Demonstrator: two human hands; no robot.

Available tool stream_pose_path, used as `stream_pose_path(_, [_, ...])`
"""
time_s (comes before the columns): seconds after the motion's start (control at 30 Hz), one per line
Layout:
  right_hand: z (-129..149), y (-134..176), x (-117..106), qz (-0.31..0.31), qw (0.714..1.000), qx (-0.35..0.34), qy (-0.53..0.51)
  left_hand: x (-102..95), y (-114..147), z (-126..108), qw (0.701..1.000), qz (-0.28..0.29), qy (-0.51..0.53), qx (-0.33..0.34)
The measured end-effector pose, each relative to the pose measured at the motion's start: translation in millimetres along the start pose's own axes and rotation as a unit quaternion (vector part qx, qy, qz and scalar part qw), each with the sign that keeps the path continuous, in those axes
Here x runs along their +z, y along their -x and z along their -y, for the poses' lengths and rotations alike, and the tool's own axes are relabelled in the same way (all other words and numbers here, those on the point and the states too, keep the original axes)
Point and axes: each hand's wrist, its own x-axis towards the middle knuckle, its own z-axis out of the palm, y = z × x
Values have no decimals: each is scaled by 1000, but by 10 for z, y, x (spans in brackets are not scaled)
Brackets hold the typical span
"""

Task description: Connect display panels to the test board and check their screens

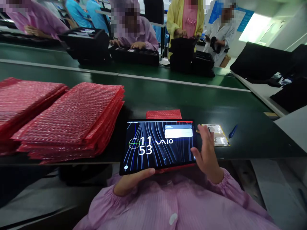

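Observation:
A black tablet is lit up, showing a lock screen with "11 53", the word VAIO and light notification boxes. My left hand grips its lower left edge, thumb on the front and the other fingers hidden beneath. At the tablet's right edge, my right hand is raised with its fingers spread, holding nothing; whether a fingertip touches the screen I cannot tell. A red bubble-wrap pouch shows behind the tablet's top edge, and some red also peeks out below it.
Stacks of red bubble-wrap pouches fill the left of the green bench. To the right lie a white and yellow flat battery-like piece and a blue pen. Across the bench, several co-workers handle black cases.

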Motion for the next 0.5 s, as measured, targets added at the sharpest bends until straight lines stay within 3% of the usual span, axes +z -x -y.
stream_pose_path(0.07, [-37,88,-29,-5,984,91,-156,7,53,-64,999,40,5,11])
stream_pose_path(0.1, [-43,147,-50,27,955,134,-264,8,68,-86,998,60,6,20])
stream_pose_path(0.2, [-43,328,-117,185,795,255,-518,13,71,-131,991,121,5,56])
stream_pose_path(0.27, [-45,413,-158,249,720,294,-577,24,54,-149,985,153,7,75])
stream_pose_path(0.4, [-47,462,-196,271,682,303,-608,41,32,-149,984,159,10,79])
stream_pose_path(0.5, [-29,445,-165,264,652,322,-634,0,31,-138,989,129,7,73])
